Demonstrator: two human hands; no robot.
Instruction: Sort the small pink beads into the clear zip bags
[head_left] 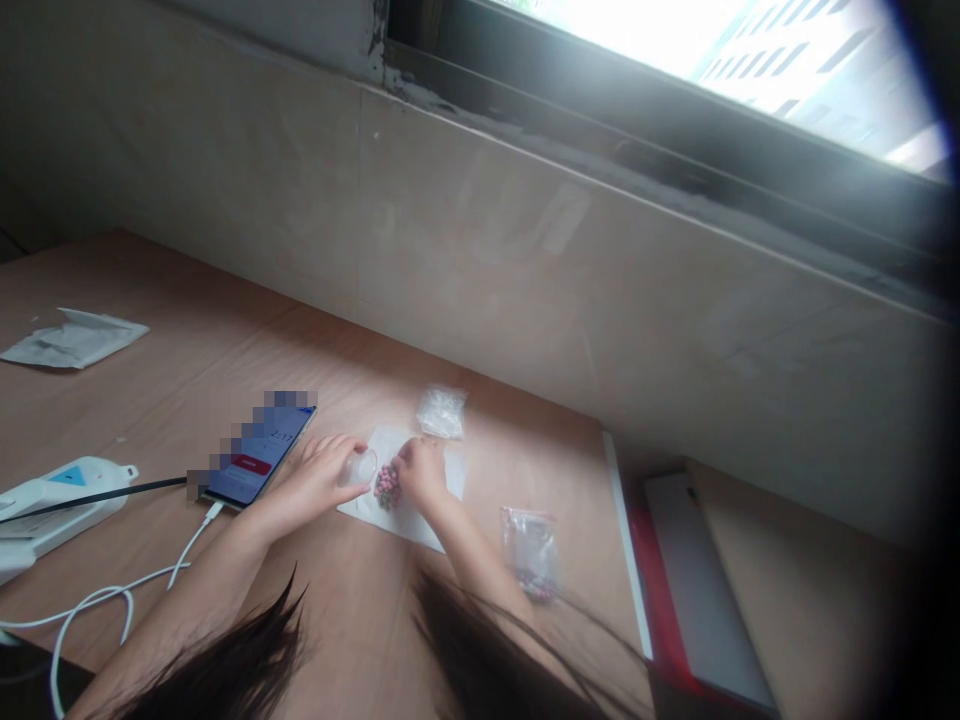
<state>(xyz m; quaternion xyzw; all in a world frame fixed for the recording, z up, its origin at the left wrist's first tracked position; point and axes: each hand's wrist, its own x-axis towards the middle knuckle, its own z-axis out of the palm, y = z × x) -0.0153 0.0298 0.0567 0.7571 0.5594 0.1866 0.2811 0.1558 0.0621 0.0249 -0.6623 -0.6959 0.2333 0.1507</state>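
Gripping a clear cup (361, 468), the left hand (334, 465) sits just left of the pink and green beads (387, 488) on a white sheet (415, 528), apart from the right hand (423, 470) at their right, whose grip cannot be told.

HEAD: we look from the wearer's head | AXIS: forward, down | RANGE: desk (225, 360) near, window (697, 75) farther

hands (330, 468) (422, 470) 2 | cup (361, 468) 1 | bead pile (388, 488) 1 | sheet (410, 526) 1 | clear bags (441, 412) (531, 542) 2 | phone (255, 468) 1
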